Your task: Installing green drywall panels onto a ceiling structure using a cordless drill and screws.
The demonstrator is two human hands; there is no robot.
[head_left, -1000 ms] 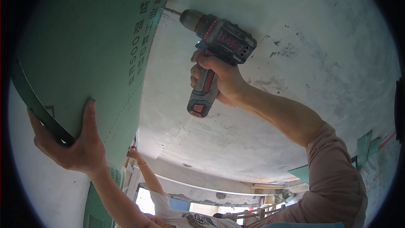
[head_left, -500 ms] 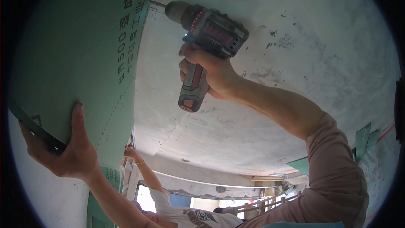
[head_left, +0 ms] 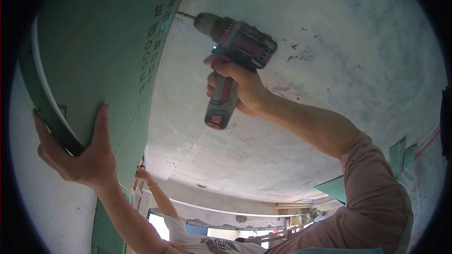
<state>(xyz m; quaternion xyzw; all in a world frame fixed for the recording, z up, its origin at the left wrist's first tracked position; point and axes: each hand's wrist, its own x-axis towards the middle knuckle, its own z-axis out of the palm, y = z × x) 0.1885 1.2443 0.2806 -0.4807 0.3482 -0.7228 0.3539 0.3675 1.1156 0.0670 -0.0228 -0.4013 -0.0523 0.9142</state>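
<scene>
My right hand (head_left: 238, 82) grips a black and red cordless drill (head_left: 245, 44); its bit reaches the inner edge of a large green board (head_left: 94, 42) at upper left, beside the pale ceiling. My left hand (head_left: 77, 155) is at the board's outer edge, fingers and thumb spread either side of a narrow curved strip (head_left: 54, 103), gripping there. The printed face of the board is toward me.
A co-worker in a white shirt (head_left: 183, 230) raises a hand (head_left: 143, 174) to the board's far end. Other green board pieces (head_left: 329, 188) show at right. Windows, timber pieces and a roughly patched beam (head_left: 241, 218) lie along the far side.
Over the last half second the drill and my left hand appear slightly lower and further right in view. More of the curved strip shows, its edge now pale. Both grips look the same.
</scene>
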